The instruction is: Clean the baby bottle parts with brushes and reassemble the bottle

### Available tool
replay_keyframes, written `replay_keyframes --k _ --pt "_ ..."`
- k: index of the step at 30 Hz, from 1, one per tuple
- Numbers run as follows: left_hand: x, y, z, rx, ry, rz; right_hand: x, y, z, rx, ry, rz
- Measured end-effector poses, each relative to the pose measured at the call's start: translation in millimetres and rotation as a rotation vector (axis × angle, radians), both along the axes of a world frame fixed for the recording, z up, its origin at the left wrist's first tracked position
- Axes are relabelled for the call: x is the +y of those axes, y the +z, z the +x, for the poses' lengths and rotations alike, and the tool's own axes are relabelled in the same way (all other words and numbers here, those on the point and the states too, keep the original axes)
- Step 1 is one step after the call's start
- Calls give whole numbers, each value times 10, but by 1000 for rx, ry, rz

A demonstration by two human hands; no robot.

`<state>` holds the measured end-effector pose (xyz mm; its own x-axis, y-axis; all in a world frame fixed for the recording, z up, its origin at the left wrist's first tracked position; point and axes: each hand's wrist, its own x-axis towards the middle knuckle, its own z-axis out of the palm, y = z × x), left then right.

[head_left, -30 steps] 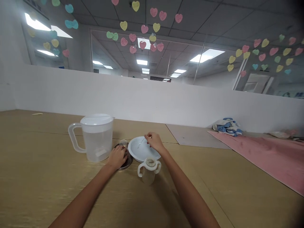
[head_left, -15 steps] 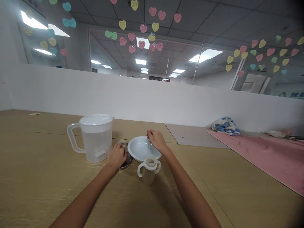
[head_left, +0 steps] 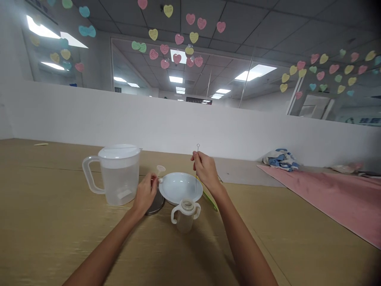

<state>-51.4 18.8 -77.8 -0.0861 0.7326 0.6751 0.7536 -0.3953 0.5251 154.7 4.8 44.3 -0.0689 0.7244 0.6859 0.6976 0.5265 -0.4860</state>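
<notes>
My left hand [head_left: 145,192] pinches a small translucent piece with a round, flat end [head_left: 161,169], raised over a dark round metal plate [head_left: 156,205]. In my right hand [head_left: 204,169] is a thin wire rod with a loop at its top [head_left: 198,146]. The rod points down over the right side of a white bowl [head_left: 175,184]; whether its tip touches the bowl I cannot tell. In front of the bowl stands an uncapped, translucent two-handled bottle [head_left: 185,220]. A green strip [head_left: 211,201] lies by the bowl's right edge, partly hidden by my right hand.
Left of my left hand stands a lidded clear plastic pitcher [head_left: 120,178]. A pink cloth [head_left: 324,194] covers the right of the table, with a crumpled blue-and-white cloth [head_left: 281,159] behind it. A white wall [head_left: 178,127] bounds the back.
My left hand has lifted the translucent piece up from the metal plate. My right hand has moved right and up with the wire rod, and the green strip now shows.
</notes>
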Motion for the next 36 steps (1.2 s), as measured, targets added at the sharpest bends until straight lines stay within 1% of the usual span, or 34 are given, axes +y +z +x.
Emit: replay_keyframes --k 3,5,8,10,12,15,19,26,32,36 --pt "-28 -43 106 -167 -160 -22 -90 53 4 75 74 -21" --pt "-57 -78 175 -196 -230 -48 -151 81 -9 136 152 -61" --pt "-96 -133 249 -96 -280 -66 -221 87 -61 228 270 -119" --pt "-114 -166 273 -18 -297 -62 -244 56 -116 294 308 -89" --pt "-126 -193 282 17 -317 -61 -243 -6 -179 339 315 -3" --pt "-137 -217 285 25 -324 -76 -200 -134 -265 321 302 138" --pt "-142 -235 295 10 -326 -89 -106 -287 -337 293 288 248" --pt "-138 -274 310 31 -316 -85 -29 -407 -389 218 282 301" --pt "-150 -283 341 56 -311 -113 -26 -456 -410 134 278 317" --pt "-136 -287 348 54 -338 -119 -25 -469 -421 65 279 322"
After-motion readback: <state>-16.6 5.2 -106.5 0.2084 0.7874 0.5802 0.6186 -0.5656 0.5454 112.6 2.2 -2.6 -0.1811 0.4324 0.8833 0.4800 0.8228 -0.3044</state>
